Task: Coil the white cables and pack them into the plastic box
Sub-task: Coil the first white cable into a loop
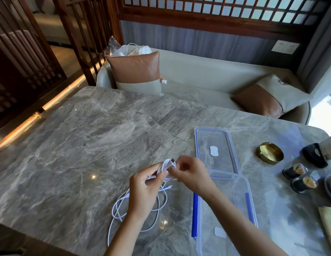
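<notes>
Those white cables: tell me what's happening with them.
A person is coiling a white cable held between the left hand and the right hand above the marble table. More cable lies loose beneath. The plastic box sits open and holds no cable, its lid lying beyond it.

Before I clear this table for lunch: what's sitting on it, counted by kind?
White cables: cannot tell how many, tangled
Clear plastic box: 1
Box lid: 1
Brass ashtray: 1
Small dark jars: 2
Total besides cables: 5
</notes>
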Action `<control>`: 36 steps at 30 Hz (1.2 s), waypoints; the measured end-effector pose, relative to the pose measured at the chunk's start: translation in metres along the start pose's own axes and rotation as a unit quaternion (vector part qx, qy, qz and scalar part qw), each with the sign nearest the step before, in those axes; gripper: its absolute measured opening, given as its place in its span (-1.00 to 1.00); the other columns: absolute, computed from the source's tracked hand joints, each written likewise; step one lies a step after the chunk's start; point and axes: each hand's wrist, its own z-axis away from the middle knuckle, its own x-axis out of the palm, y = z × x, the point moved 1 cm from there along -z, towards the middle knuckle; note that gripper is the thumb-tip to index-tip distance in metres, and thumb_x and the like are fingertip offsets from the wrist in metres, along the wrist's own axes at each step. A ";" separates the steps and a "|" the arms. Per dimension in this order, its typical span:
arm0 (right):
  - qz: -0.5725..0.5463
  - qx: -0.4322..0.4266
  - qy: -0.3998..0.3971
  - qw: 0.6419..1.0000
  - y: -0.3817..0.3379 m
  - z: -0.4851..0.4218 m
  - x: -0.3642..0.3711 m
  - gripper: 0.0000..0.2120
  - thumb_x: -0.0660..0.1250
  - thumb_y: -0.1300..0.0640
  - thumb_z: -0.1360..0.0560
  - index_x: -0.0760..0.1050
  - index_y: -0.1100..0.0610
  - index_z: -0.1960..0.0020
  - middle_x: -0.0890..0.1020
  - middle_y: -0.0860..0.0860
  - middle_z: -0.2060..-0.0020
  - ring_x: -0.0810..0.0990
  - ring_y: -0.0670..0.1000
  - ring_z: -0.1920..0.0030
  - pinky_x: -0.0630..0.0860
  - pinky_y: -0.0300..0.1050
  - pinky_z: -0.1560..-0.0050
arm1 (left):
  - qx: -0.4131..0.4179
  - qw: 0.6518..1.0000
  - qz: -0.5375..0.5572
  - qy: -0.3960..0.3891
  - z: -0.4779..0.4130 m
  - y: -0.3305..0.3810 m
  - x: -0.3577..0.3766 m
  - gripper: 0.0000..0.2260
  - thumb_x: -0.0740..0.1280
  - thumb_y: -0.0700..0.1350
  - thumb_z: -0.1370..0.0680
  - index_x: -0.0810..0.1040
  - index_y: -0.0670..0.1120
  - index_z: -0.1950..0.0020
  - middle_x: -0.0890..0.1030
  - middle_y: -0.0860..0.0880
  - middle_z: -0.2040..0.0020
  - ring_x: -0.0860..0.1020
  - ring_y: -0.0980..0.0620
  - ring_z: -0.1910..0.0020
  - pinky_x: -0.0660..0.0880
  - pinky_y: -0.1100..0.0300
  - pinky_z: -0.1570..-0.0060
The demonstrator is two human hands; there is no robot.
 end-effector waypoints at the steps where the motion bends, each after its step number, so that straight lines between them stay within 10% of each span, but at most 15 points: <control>1: -0.002 -0.002 0.002 1.000 0.003 0.001 0.001 -0.78 0.41 0.08 -0.34 0.36 0.11 0.26 0.49 -0.07 0.49 0.42 -0.16 0.49 0.42 -0.15 0.39 | -0.009 1.000 0.006 -0.025 0.000 -0.001 0.001 -0.84 0.37 -0.08 -0.47 0.66 0.11 0.00 0.71 0.09 0.14 0.63 0.20 0.16 0.51 0.36 0.14; 6: -0.090 0.018 -0.171 0.981 0.009 0.003 0.003 -0.95 0.26 0.25 -0.52 0.44 0.16 0.12 0.53 0.10 0.33 0.53 0.02 0.31 0.54 -0.05 0.29 | -0.050 0.997 0.004 -0.061 0.006 -0.009 0.005 -0.86 0.34 0.00 -0.49 0.66 0.16 0.02 0.72 0.10 0.11 0.65 0.16 0.11 0.55 0.26 0.08; 11: -0.251 0.132 -0.242 0.928 0.019 0.008 -0.006 -0.83 0.37 -0.01 -0.44 0.63 0.02 0.01 0.67 -0.02 0.11 0.62 -0.05 0.00 0.51 0.00 -0.16 | -0.051 0.997 0.000 -0.054 0.004 -0.009 0.004 -0.86 0.34 0.03 -0.47 0.66 0.15 0.02 0.72 0.07 0.12 0.67 0.05 0.10 0.57 0.11 0.04; 18: -0.490 0.270 -0.108 0.822 0.024 -0.001 0.000 -0.82 0.28 0.28 -0.50 0.64 0.10 0.09 0.67 0.14 0.19 0.66 0.08 0.21 0.57 -0.01 0.08 | -0.041 0.994 0.002 -0.101 -0.001 0.000 0.009 -0.82 0.35 0.00 -0.46 0.64 0.23 0.01 0.71 0.19 0.08 0.66 0.17 0.06 0.53 0.34 0.05; 24: -0.487 0.230 -0.056 0.841 0.026 -0.005 0.000 -0.85 0.31 0.33 -0.47 0.47 0.09 0.16 0.70 0.05 0.29 0.61 0.03 0.24 0.52 -0.05 0.11 | -0.142 0.980 0.077 -0.114 -0.001 -0.008 0.005 -0.88 0.41 0.01 -0.45 0.69 0.09 0.05 0.69 -0.02 0.22 0.57 0.12 0.20 0.55 0.07 0.13; 36: -0.309 0.176 -0.058 0.933 0.054 0.016 -0.035 -0.53 0.47 0.09 -0.35 0.45 -0.02 -0.23 0.66 -0.02 0.16 0.64 -0.10 0.18 0.57 -0.24 0.16 | -0.185 0.975 0.023 -0.121 -0.016 -0.024 0.035 -0.82 0.39 -0.26 -0.46 0.57 0.03 0.09 0.65 0.09 0.38 0.57 0.24 0.39 0.48 0.37 0.39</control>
